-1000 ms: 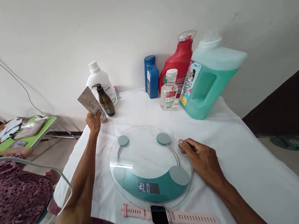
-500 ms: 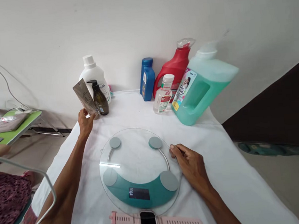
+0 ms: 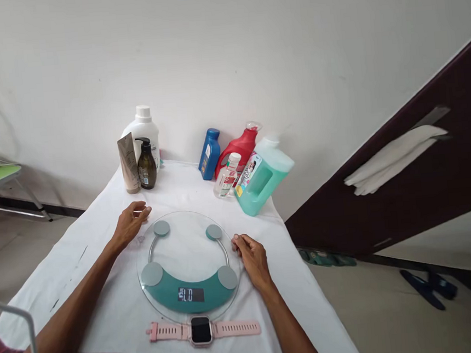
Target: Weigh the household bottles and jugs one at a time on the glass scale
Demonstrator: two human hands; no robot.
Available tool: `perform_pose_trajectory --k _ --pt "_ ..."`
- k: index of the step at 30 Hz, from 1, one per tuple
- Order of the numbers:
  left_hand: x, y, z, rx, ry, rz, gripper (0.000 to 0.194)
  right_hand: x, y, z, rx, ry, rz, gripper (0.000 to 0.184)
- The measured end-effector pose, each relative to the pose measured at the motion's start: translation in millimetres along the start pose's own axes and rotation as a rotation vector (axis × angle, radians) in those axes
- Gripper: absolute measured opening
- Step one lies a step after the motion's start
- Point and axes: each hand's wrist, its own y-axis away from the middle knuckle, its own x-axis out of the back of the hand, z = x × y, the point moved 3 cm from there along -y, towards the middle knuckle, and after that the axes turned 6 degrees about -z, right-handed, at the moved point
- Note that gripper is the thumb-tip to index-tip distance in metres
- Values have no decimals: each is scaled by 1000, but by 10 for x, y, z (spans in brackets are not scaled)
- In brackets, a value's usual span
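A round glass bathroom scale (image 3: 193, 309) with a teal band and lit display lies on the white cloth. At its upper left, my left hand (image 3: 131, 224) is empty, fingers apart. My right hand (image 3: 253, 257) rests by the right rim, fingers curled in and thumb against them; whether it touches the glass I cannot tell. A smartwatch with a pink strap (image 3: 202, 331) lies flat along the scale's near edge. Beyond my left hand a beige squeeze tube (image 3: 129, 164) stands upright on its cap, beside a dark pump bottle (image 3: 146, 165).
A white jug (image 3: 144, 124) stands behind the tube. Along the wall at right are a blue bottle (image 3: 209, 154), a red jug (image 3: 241, 146), a clear bottle (image 3: 227, 177) and a green liquid jug (image 3: 263, 179). A dark door (image 3: 417, 182) with a white cloth is farther right.
My left hand has let go of the beige tube, which now stands upright, and has come back towards the scale. The view has turned to the right. My right hand stays by the rim.
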Motion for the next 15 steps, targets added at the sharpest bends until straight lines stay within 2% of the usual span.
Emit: perform_pose_trajectory --k 4,7,10,15 --pt "-47 60 -59 5 95 -71 73 90 -64 -108 -6 20 -30 68" --pt "-87 56 -97 2 46 -95 74 198 -304 -325 30 97 42 66" --pt "-120 34 -121 -14 9 -117 70 222 -771 -607 103 183 174 70" --pt "-146 29 -90 -42 -111 -133 57 11 -1742 -909 206 284 337 95"
